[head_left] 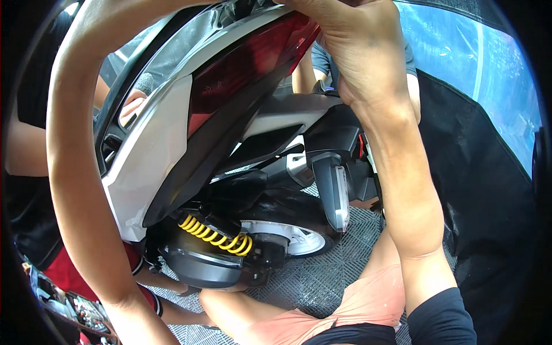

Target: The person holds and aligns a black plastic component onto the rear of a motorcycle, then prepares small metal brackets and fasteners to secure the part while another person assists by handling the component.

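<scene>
Tail light (244,66) sits above the rear wheel (299,236). High above that wheel, the right hand (355,49) is at the light's tip; whether its fingers pinch cannot be told. Left hand: out of view.

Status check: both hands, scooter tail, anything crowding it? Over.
Right hand at tip of red tail light, grip cut off by frame. Left hand out of view. White side panel above yellow spring; another person's hand beside that panel.
</scene>
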`<state>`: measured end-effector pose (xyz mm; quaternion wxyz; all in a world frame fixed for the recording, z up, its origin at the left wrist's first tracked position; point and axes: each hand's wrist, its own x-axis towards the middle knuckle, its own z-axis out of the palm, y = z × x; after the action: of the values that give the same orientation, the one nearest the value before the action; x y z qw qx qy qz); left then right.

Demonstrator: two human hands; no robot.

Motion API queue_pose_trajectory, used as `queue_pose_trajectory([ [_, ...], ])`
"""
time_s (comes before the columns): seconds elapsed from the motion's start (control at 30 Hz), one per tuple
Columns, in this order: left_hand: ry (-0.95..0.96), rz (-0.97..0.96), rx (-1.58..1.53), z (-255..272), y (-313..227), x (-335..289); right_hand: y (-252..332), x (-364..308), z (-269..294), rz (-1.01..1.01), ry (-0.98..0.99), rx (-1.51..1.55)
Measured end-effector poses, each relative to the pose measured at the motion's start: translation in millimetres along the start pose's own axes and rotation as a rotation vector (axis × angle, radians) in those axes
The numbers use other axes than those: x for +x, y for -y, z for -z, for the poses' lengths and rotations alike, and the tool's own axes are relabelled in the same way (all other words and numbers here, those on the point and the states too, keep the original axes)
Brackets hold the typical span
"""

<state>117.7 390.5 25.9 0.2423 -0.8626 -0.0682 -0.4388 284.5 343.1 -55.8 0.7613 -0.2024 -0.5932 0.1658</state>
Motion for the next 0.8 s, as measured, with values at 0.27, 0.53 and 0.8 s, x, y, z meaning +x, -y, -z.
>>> queue_pose_trajectory([
  [0.27, 0.072, -0.088, 0.002, 0, 20, -5, -19, 9, 0, 0.081, -0.081, 0.019],
  [0.53, 0.209, -0.066, 0.078, 13, 62, 11, -26, 10, 11, 0.528, -0.041, -0.272],
  [0.8, 0.235, 0.019, 0.105, 18, 80, 5, -9, 4, 15, 0.343, -0.089, -0.296],
])
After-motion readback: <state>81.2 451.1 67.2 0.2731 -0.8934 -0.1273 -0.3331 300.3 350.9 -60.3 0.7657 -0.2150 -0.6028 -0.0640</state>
